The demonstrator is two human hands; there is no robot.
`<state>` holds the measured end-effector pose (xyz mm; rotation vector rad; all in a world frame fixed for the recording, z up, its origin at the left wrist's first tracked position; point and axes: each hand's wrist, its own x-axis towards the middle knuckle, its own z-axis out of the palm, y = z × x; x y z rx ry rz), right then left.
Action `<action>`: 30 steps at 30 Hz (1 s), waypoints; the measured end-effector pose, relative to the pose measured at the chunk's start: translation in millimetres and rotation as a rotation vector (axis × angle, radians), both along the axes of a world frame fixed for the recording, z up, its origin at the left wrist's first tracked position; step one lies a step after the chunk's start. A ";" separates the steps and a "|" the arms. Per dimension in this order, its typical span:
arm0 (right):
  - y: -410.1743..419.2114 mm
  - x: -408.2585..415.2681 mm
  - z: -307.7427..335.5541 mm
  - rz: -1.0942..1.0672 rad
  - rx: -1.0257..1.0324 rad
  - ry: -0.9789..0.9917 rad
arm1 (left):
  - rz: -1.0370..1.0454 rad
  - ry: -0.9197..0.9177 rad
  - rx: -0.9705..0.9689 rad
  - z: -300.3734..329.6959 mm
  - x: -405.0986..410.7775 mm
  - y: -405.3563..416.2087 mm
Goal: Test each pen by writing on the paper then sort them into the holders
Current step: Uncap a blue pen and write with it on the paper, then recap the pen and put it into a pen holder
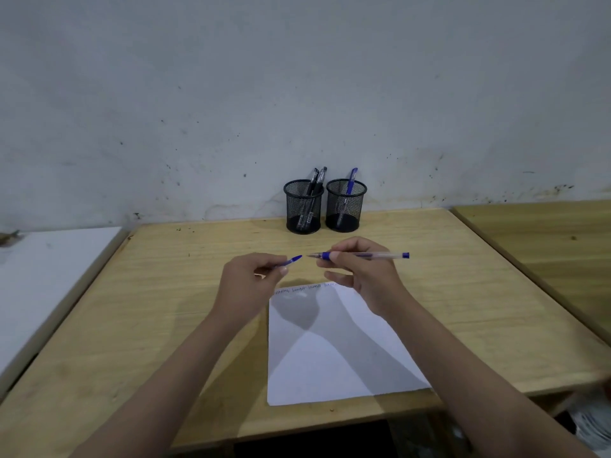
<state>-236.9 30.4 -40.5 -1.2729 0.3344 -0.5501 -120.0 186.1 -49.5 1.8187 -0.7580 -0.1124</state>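
Blue gel pen (pixel 363 255) held level above the wooden desk (pixel 185 309), nib pointing toward 9 o'clock, tail plug toward 3 o'clock. Pinched near the blue grip collar by thumb and forefinger of the right hand (pixel 358 276); remaining fingers loosely curled beneath. Blue cap (pixel 294 260) pinched at its closed end by the left hand (pixel 251 279), open mouth facing the nib, just apart from it, not yet seated.

Sheet of white paper (pixel 334 345) flat on the desk at 6 o'clock from the hands, a line of handwriting along its far edge. Two black mesh holders at 12 o'clock against the wall: left holder (pixel 303 206) with black pens, right holder (pixel 346 205) with one blue pen, the pair just beside each other.

Probably light, rigid, smooth plastic; clear barrel likely slippery, so best gripped at the collar, as now. Fine nib likely fragile: needs straight alignment when capping. Cap small and easily dropped; firm pinch advised. Likely destined for the right holder.
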 end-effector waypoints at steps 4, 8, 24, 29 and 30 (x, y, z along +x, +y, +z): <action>6.1 -3.6 5.6 0.021 -0.069 0.010 | -0.045 0.002 -0.040 8.5 -9.5 0.7; 10.3 -6.6 10.5 0.040 -0.137 0.027 | -0.111 -0.017 -0.061 14.1 -15.2 3.5; 28.5 -4.3 21.0 0.141 -0.301 -0.054 | -0.077 -0.254 -0.071 15.3 -24.3 18.6; 28.6 7.0 9.1 -0.077 -0.324 0.172 | 0.004 -0.349 -0.017 21.3 -21.7 6.0; 27.6 7.9 6.1 -0.130 -0.438 0.190 | 0.009 -0.370 0.014 21.6 -18.9 3.7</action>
